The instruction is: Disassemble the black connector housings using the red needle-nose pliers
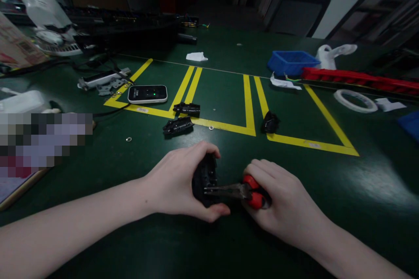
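My left hand [178, 183] is curled around a black plastic part [205, 176], thumb below and fingers above. In my right hand [278, 192] is a pair of needle-nose pliers [229, 190] with red handles, gripped in the fist. The tips of the pliers point left and reach the near side of the black part; whether they pinch anything there I cannot tell. Beyond my hands lie two similar black parts, one on the yellow tape [187, 109] and one just in front of it [178, 126]. Another dark piece [270, 123] lies farther right.
Small metal rings [211, 127] lie on the green table [137, 235]. A white-edged device [148, 94] with a green light stands left, near a pixelated phone-like slab [39, 152]. At the back right are a blue bin [291, 63], red strip [360, 80] and tape roll [355, 101].
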A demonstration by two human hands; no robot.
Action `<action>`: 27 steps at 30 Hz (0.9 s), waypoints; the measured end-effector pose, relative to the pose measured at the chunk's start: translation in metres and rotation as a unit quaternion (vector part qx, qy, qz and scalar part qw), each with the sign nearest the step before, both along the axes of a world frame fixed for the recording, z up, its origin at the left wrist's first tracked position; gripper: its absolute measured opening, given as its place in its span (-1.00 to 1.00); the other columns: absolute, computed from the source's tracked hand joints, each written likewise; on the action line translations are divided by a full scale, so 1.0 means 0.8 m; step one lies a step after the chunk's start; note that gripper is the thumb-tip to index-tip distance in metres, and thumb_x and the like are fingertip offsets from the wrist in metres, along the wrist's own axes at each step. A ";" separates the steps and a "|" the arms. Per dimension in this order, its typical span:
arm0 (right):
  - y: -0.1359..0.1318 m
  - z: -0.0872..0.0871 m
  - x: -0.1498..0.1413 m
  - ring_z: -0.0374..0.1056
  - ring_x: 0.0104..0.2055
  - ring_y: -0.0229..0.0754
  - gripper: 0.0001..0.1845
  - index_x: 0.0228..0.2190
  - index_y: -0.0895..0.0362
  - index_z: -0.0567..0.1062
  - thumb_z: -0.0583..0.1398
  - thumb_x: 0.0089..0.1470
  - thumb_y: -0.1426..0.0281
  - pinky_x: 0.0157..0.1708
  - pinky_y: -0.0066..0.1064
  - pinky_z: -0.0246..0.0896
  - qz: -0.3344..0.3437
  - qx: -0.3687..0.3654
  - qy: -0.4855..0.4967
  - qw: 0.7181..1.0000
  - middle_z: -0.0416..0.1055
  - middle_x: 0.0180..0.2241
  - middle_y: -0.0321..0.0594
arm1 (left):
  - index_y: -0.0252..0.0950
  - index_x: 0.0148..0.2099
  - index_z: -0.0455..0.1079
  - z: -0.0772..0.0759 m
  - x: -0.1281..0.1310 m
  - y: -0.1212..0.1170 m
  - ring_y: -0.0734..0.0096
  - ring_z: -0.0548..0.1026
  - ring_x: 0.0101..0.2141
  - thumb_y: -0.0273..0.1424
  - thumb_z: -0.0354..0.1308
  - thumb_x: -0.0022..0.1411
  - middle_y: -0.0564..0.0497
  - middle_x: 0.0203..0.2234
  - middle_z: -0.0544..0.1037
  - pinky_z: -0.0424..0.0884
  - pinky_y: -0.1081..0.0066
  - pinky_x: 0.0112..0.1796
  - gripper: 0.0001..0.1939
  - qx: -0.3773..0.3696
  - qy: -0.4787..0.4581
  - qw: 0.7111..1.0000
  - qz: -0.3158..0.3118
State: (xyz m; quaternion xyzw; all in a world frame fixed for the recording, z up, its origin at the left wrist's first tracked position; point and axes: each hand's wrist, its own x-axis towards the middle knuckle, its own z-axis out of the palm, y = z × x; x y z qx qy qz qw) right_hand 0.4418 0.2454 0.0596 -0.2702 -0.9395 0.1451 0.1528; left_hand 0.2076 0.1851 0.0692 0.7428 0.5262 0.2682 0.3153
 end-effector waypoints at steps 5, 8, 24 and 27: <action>-0.001 0.000 0.001 0.20 -0.47 -0.21 -0.90 -0.45 0.07 0.30 0.16 -0.02 0.48 -0.52 -0.38 0.10 0.002 0.007 0.000 1.000 0.34 -0.48 -0.26 | -0.27 0.06 0.30 -0.002 0.000 0.000 0.22 0.52 -0.30 -0.04 0.35 -0.01 -0.07 -0.20 0.56 0.44 0.28 -0.32 -0.33 0.011 0.008 1.000 -0.007; -0.002 0.000 0.002 0.19 -0.47 -0.19 -0.91 -0.44 0.07 0.31 0.15 -0.03 0.49 -0.51 -0.37 0.08 0.008 0.015 0.001 1.000 0.33 -0.48 -0.25 | -0.29 0.03 0.34 -0.003 -0.001 0.001 0.17 0.54 -0.28 0.00 0.33 -0.03 -0.09 -0.20 0.59 0.44 0.23 -0.27 -0.33 0.012 0.008 1.000 -0.025; 0.001 -0.009 0.005 0.19 -0.45 -0.18 -0.86 -0.41 0.07 0.30 0.19 -0.02 0.48 -0.50 -0.35 0.08 0.020 0.044 0.006 0.999 0.31 -0.46 -0.26 | -0.30 0.09 0.33 -0.001 -0.007 0.007 0.12 0.53 -0.20 0.08 0.35 -0.02 -0.11 -0.12 0.55 0.45 0.21 -0.21 -0.24 0.021 -0.004 0.997 -0.076; 0.002 -0.007 0.005 0.19 -0.46 -0.18 -0.86 -0.42 0.07 0.30 0.20 -0.04 0.48 -0.50 -0.35 0.07 0.015 0.055 0.003 0.998 0.31 -0.46 -0.25 | -0.30 0.14 0.30 -0.003 -0.008 0.007 0.12 0.52 -0.19 0.08 0.37 -0.03 -0.11 -0.12 0.53 0.45 0.19 -0.20 -0.18 0.031 -0.024 0.997 -0.066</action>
